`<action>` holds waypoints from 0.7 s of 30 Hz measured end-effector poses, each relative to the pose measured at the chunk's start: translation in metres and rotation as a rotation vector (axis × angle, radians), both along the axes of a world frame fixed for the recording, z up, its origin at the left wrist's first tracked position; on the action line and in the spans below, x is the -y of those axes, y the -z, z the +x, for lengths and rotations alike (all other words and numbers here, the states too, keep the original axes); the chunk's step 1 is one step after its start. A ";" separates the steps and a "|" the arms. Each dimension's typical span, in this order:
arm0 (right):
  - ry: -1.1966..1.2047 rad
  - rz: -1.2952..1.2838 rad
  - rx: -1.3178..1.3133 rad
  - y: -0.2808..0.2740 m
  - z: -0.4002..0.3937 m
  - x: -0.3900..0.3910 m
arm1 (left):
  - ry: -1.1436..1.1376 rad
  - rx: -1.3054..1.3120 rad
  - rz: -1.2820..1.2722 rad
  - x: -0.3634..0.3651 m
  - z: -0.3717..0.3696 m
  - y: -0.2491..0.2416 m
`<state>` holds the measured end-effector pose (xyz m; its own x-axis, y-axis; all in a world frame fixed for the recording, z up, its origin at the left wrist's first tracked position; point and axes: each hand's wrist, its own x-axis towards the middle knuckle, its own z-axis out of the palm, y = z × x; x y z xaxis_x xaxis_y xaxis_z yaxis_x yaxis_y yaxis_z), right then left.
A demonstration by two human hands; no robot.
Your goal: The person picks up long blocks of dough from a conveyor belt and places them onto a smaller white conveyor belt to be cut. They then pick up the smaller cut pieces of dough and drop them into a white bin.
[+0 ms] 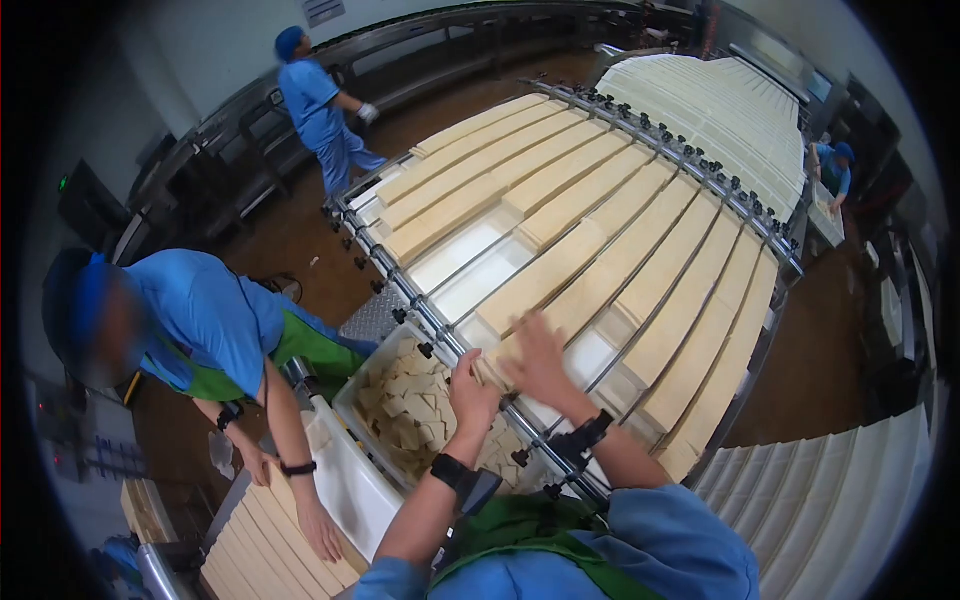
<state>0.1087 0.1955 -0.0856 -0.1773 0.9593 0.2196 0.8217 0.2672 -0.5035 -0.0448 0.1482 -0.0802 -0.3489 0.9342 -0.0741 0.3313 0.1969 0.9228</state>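
Note:
In the lower middle of the head view, my left hand (474, 398) is closed around the near end of a pale tan flat strip (492, 371) at the conveyor's front rail. My right hand (545, 368) lies just right of it, over the same lane, fingers spread and partly smeared by motion. Long tan strips (560, 275) of the same kind, stacked in layers, run side by side along the conveyor in lanes parted by thin metal rods. Below the rail stands a white bin (350, 395) full of broken tan pieces (410, 400), partly hidden behind my left forearm.
The metal rail (440, 325) with black knobs crosses in front of me. At left, a co-worker (215, 330) bends over a row of strips (265, 545). Another person (322, 110) stands beyond the conveyor, a third (832, 175) at far right. Ridged white sheets (820, 490) lie at lower right.

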 end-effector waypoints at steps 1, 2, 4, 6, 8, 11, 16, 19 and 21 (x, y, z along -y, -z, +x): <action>-0.116 0.004 0.032 0.002 -0.013 0.015 | -0.013 0.004 -0.004 0.001 -0.001 -0.007; -0.237 0.007 0.062 0.002 -0.022 0.024 | 0.007 0.019 -0.017 0.001 -0.003 -0.014; -0.213 0.029 0.171 0.008 -0.024 0.024 | -0.013 0.039 -0.036 0.006 -0.009 -0.018; -0.212 0.059 0.282 0.010 -0.025 0.024 | -0.029 0.148 -0.031 0.014 -0.017 -0.016; -0.179 0.035 0.364 0.009 -0.025 0.028 | -0.085 0.213 -0.033 0.035 -0.031 -0.008; -0.176 0.073 0.440 0.014 -0.026 0.028 | -0.142 -0.263 0.317 0.082 -0.057 -0.020; -0.074 0.030 0.512 -0.020 -0.052 0.036 | -0.257 -0.313 0.214 0.196 -0.131 -0.016; -0.136 0.260 0.379 -0.019 -0.100 0.055 | -0.411 -0.026 0.184 0.274 -0.165 -0.015; -0.442 0.394 0.031 -0.037 -0.139 0.076 | -0.599 -0.207 0.202 0.328 -0.183 -0.007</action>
